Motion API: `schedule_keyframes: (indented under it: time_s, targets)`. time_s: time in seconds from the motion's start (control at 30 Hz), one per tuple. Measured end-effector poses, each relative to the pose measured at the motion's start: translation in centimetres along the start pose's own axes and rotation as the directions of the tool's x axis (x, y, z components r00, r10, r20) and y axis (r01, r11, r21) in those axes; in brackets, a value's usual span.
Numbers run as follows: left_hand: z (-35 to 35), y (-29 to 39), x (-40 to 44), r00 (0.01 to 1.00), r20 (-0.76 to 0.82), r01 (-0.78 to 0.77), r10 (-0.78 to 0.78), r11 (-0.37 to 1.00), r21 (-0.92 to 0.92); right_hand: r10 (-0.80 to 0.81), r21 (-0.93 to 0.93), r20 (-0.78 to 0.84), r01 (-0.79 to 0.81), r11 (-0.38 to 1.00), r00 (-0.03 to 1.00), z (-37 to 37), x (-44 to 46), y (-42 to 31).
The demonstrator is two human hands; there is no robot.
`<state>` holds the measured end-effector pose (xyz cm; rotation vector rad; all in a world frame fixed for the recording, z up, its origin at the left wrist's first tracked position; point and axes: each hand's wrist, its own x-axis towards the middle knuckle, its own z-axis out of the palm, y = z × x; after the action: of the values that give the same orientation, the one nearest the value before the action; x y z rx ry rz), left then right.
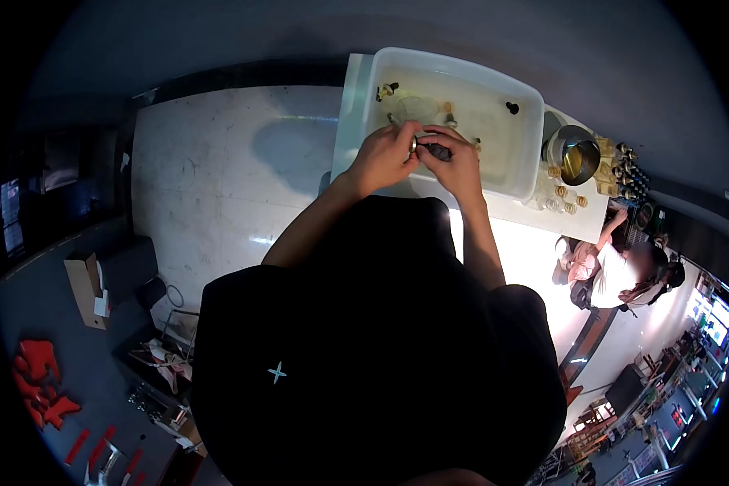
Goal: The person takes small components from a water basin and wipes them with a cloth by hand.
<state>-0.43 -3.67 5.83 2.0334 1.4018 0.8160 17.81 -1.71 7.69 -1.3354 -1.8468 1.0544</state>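
Blk top (340,324), short slvs (520,308), prob star print (277,373)

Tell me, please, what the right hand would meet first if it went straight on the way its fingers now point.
Most likely the left hand, which lies just ahead of the right hand. Depth is unclear, so they may already touch.

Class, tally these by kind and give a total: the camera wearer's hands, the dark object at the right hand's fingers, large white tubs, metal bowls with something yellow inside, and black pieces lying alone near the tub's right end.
Hands (left hand, right hand): 2
Dark object: 1
White tub: 1
Metal bowl: 1
Black piece: 1
Total: 6
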Motion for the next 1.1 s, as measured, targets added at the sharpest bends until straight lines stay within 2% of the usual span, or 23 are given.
schedule_keyframes:
  time_s: [0.17,0.27,0.33,0.47,0.67,0.77,0.87,1.07,1.1]
  targets:
    - [0.3,-0.4,-0.1,0.995,-0.029,-0.091,0.094,0.992,0.082,0.038,-0.115,-0.019,-0.04,0.992,0.999,0.9,-0.1,0.5]
    - [0.3,-0.5,0.0,0.991,-0.038,-0.124,0.131,0.981,0.152,0.069,-0.132,-0.047,-0.075,0.988,0.996,1.7,-0.3,0.1]
    - [-0.2,-0.3,0.2,0.993,-0.008,-0.117,0.12,0.978,0.173,0.06,-0.062,-0.072,-0.065,0.996,0.996,1.9,-0.4,0.3]
    - [-0.4,-0.5,0.3,0.986,0.0,-0.164,0.165,0.978,0.125,0.096,0.071,-0.087,-0.09,0.993,0.992,2.4,-0.2,1.9]
    - [-0.4,0.0,0.1,0.988,0.064,-0.143,0.138,0.985,0.094,0.123,0.024,-0.066,-0.122,0.992,0.99,2.0,-0.3,1.7]
    - [-0.2,-0.3,0.1,0.985,0.069,-0.161,0.156,0.984,0.072,0.198,-0.006,-0.085,-0.199,0.98,0.977,2.3,-0.4,1.7]
    - [-0.2,-0.2,-0.1,0.982,0.059,-0.182,0.18,0.983,0.028,0.291,0.082,-0.055,-0.287,0.955,0.955,2.4,-0.7,2.0]
    - [-0.3,-0.1,-0.4,0.981,0.082,-0.174,0.174,0.985,-0.006,0.346,0.263,0.032,-0.342,0.902,0.938,2.8,-1.2,3.2]
    - [-0.4,-0.1,-0.4,0.981,0.08,-0.175,0.176,0.984,-0.015,0.383,0.3,0.096,-0.394,0.869,0.919,2.7,-1.1,3.3]
